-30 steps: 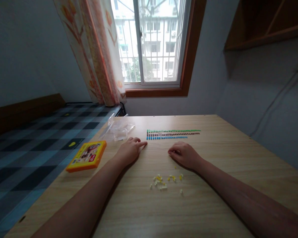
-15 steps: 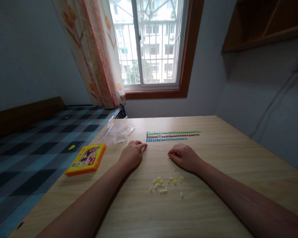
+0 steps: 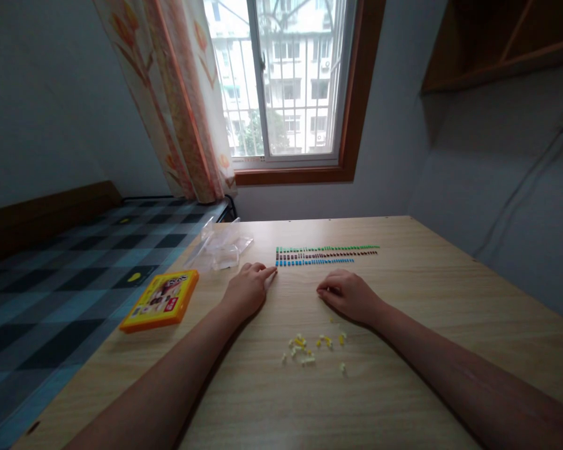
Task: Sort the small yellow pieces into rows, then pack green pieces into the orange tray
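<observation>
Just below the left end of a row of small blue bricks (image 3: 300, 263), my left hand (image 3: 248, 289) rests on the table, index finger and thumb stretched forward and meeting at the tips. Whatever may be between them is too small to make out. My right hand (image 3: 349, 294) lies on the table further right, fingers curled and pinched; what it may hold is hidden. Brown bricks (image 3: 328, 255) and green bricks (image 3: 328, 249) form two more rows behind the blue one. Closer to me, between my forearms, several loose pale and yellow bricks (image 3: 308, 360) are scattered.
An orange-yellow box (image 3: 162, 300) lies at the table's left side. Behind it is crumpled clear plastic packaging (image 3: 223, 247). The wooden table (image 3: 450, 300) borders a bed with a checked cover (image 3: 65, 262) on the left. A window is ahead.
The view has shifted very slightly. My left fingertips sit a touch closer to the blue row; my right hand stays in place.
</observation>
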Action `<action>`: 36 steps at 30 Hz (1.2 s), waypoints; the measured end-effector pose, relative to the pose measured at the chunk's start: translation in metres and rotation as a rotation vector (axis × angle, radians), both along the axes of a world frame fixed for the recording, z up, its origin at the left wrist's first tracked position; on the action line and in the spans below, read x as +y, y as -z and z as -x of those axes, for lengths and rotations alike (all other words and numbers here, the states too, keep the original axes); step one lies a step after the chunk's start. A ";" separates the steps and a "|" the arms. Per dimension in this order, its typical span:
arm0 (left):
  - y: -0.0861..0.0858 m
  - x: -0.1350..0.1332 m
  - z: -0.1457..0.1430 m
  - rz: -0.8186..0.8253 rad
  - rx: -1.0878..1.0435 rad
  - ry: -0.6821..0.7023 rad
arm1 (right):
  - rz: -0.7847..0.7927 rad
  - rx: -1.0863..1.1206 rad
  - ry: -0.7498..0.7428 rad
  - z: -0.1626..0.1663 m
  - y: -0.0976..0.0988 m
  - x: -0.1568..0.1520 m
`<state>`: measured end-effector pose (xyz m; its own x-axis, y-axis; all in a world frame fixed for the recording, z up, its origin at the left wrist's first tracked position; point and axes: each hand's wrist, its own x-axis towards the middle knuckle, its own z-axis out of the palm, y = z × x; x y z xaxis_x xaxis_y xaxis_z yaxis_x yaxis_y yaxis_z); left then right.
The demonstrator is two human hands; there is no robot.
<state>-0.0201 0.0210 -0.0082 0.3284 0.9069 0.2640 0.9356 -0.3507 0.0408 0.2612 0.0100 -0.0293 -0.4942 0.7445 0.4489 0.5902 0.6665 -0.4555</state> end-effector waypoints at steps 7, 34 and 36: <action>0.003 0.002 0.000 -0.006 0.013 0.008 | -0.009 0.060 -0.084 -0.002 -0.013 -0.013; -0.010 -0.012 -0.010 -0.080 -0.183 -0.005 | 0.066 -0.269 -0.538 0.026 -0.044 -0.071; -0.011 -0.013 -0.011 -0.080 -0.183 -0.011 | 0.104 -0.261 -0.558 0.026 -0.045 -0.072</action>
<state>-0.0094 0.0078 0.0023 0.2585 0.8838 0.3899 0.9189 -0.3495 0.1829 0.2354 -0.0619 0.0157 -0.9047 0.3761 0.2001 0.2667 0.8663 -0.4225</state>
